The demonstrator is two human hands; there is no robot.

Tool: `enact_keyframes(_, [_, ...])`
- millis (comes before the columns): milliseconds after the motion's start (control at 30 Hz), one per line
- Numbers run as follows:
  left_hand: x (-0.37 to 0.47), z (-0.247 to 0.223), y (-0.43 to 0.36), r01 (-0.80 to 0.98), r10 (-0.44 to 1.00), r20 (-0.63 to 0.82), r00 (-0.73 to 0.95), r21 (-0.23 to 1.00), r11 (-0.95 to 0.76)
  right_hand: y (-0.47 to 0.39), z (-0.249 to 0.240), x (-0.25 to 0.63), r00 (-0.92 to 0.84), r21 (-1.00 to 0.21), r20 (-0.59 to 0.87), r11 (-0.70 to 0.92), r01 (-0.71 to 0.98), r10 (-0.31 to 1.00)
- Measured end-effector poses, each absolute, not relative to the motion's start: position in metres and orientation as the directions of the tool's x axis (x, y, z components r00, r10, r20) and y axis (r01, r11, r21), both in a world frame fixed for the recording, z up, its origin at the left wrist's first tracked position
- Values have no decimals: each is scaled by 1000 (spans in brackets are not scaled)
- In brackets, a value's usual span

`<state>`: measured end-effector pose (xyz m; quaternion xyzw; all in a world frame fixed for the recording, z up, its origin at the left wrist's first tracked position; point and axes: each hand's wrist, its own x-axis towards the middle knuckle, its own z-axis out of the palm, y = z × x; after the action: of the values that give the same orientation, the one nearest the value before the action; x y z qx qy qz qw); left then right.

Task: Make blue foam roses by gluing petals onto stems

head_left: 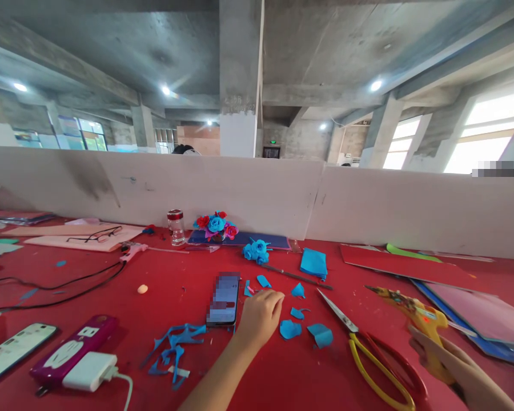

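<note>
My left hand [260,317] is low over the red table [167,297], just right of a phone [225,302]. Its fingers are curled together, and whatever they hold is hidden. Beside the fingertips lie small cut blue pieces [290,329], looking like crepe paper. At the right, my right hand [443,357] is wrapped round the handle of a yellow glue gun [426,315], its nozzle pointing left. Between both hands lie large scissors [353,334] with red and yellow handles, blades partly apart. Behind my left hand are blue paper flowers [256,251] and a thin dark stick [300,276].
Blue scraps [177,348], a purple power strip [75,348] with a white charger [89,371], and another phone [15,348] lie at left. Toward the partition [248,194] stand a glass jar [177,228] and a flower arrangement [216,224]. Stacked blue sheets [313,263] and coloured boards [475,314] lie right.
</note>
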<state>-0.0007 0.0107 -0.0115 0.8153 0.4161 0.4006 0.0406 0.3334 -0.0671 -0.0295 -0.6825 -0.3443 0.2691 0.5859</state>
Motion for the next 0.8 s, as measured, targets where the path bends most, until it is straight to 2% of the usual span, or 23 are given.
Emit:
enact_keyframes(100, [0, -9, 8, 664, 722, 592, 359, 381, -643, -69, -10, 293, 482, -999, 24, 9, 34, 876])
enact_keyframes(267, [0, -7, 9, 654, 748, 588, 307, 441, -615, -73, 10, 244, 253, -982, -10, -57, 178, 967])
enact_keyframes(367, [0, -8, 9, 647, 753, 597, 276, 464, -605, -67, 10, 223, 127, -978, -37, -62, 201, 991])
enact_keyframes(433, [1, -8, 9, 641, 760, 597, 258, 483, -597, -59, 5, 212, 141, -979, 1, -28, 200, 990])
enact_keyframes(600, [2, -6, 8, 615, 790, 573, 219, 548, -567, -35, -20, 202, 212, -944, 260, 202, 261, 942])
enact_keyframes(800, [2, -7, 9, 581, 807, 560, 184, 601, -549, -31, -30, 204, 164, -892, 322, 241, 382, 932])
